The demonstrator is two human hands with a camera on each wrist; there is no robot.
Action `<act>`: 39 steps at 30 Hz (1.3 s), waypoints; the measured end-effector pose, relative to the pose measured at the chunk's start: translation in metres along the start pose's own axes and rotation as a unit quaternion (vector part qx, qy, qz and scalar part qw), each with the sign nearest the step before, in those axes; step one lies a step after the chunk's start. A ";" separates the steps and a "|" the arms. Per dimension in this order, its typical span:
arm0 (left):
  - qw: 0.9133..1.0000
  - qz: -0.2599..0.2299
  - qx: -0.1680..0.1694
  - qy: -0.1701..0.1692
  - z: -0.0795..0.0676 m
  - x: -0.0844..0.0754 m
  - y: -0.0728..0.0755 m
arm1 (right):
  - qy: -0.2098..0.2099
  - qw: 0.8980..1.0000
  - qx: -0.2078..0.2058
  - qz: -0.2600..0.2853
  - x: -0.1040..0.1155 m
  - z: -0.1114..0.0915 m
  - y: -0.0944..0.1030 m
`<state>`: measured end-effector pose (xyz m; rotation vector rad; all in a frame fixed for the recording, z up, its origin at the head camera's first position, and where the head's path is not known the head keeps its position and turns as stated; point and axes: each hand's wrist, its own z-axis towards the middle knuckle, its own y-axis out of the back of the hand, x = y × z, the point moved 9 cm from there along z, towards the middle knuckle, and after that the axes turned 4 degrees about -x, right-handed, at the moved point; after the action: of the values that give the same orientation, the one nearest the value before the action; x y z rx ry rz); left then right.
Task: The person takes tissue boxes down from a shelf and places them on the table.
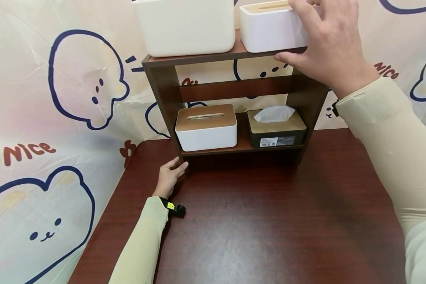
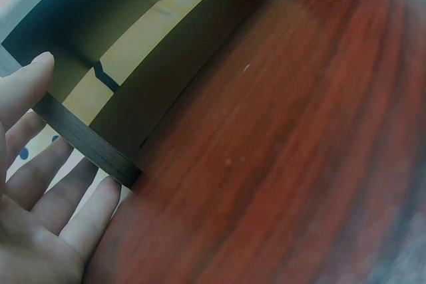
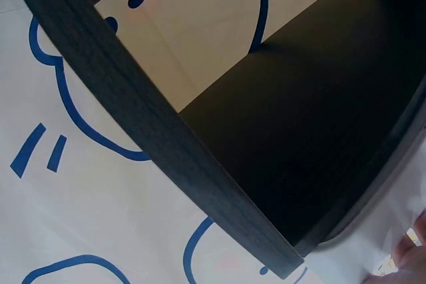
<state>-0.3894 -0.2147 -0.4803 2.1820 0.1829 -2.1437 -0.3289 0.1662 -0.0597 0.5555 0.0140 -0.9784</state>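
Observation:
My left hand (image 1: pixel 168 179) holds the lower front edge of the dark wooden shelf's (image 1: pixel 161 94) left side panel. In the left wrist view, the thumb (image 2: pixel 30 84) lies on one side of the panel and the other fingers are on the opposite side. At the top right, my right hand (image 1: pixel 335 43) grips the right end of a small white tissue box (image 1: pixel 273 33) with a wood-coloured lid. Its thumb lies low in front, by the top board's edge, while its fingers reach over the box; their tips are hidden.
A larger cream container (image 1: pixel 186 29) stands on the top board. Below sit a white tissue box with a brown lid (image 1: pixel 207 136) and a dark green tissue box (image 1: pixel 277 130) with a tissue showing. The shelf stands on a reddish-brown table (image 1: pixel 241 221) against a cartoon-printed wall covering (image 1: pixel 74 154).

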 end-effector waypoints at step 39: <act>1.000 -0.007 -0.004 0.006 0.001 0.000 -0.001 | 0.009 0.999 -0.013 -0.032 0.012 0.005 0.008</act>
<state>-0.3908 -0.2137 -0.4806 2.1956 0.2091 -2.1344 -0.3168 0.1581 -0.0547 0.5420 0.0619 -1.0350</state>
